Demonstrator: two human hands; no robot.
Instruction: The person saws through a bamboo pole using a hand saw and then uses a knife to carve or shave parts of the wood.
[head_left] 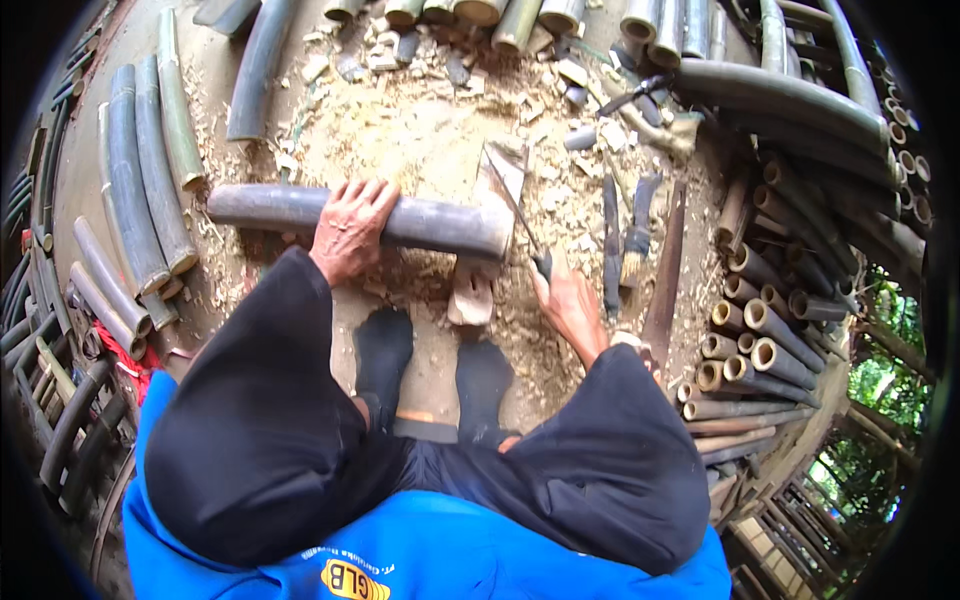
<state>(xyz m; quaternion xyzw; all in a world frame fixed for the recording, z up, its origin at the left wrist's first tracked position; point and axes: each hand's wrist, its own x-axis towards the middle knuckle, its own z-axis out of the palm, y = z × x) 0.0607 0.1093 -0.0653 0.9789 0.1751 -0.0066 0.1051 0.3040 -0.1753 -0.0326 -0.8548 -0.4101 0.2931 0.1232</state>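
Note:
A thick, dark bamboo tube [450,226] lies crosswise in front of me, its right end by a pale wooden block [470,295]. Over the top of the tube, left of its middle, my left hand [350,228] is closed, gripping it. My right hand [572,308] is wrapped around the dark handle of a knife [514,206]. The long, thin blade points away and to the left, just beyond the tube's right end; whether it touches the bamboo I cannot tell.
Pale shavings [420,135] cover the ground ahead. To the right lie a dark narrow tool [611,250], a brush-like piece [638,235] and a long brown blade-shaped strip [665,275]. Bamboo tubes [770,320] are stacked at right; more poles [125,190] lie at left.

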